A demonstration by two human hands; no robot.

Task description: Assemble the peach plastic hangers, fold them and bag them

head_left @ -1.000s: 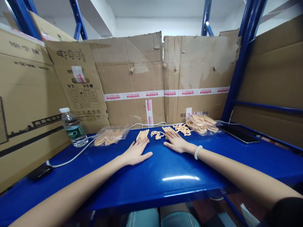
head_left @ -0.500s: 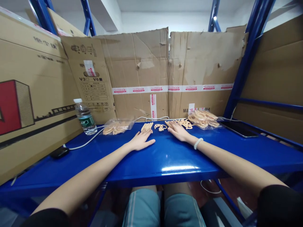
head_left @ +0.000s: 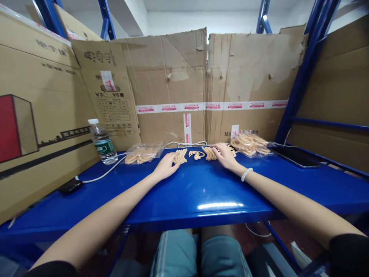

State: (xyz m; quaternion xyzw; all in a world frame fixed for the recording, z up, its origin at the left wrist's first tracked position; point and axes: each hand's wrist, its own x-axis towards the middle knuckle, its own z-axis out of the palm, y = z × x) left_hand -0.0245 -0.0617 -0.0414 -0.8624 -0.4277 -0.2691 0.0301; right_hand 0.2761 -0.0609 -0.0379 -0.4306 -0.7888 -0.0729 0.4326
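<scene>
A row of curved, pale wooden-looking strips (head_left: 181, 156) lies on the blue tabletop. My left hand (head_left: 165, 166) rests at its left side, fingers stretched out and thumb apart, the fingertips at the strips. To the right, a second row of similar curved strips (head_left: 209, 153) lies beside my right hand (head_left: 227, 157). That hand is open, its thumb near the row's right end and its fingers reaching over to the back. Between the two rows sits a small group of pale, irregular loop-like pieces (head_left: 196, 154). More loose pieces (head_left: 232, 149) are partly hidden behind my right hand.
Clear bags of similar pieces lie left (head_left: 142, 154) and right (head_left: 250, 144). A water bottle (head_left: 104, 145), a black device (head_left: 70, 186) with a white cable (head_left: 100, 177), and a dark phone or tablet (head_left: 296, 157) are on the blue table (head_left: 178, 204). Cardboard panels (head_left: 170, 73) stand behind.
My left hand has slid left off the left row and my right hand has shifted right off the right row. Both rows now show more fully and look curved.
</scene>
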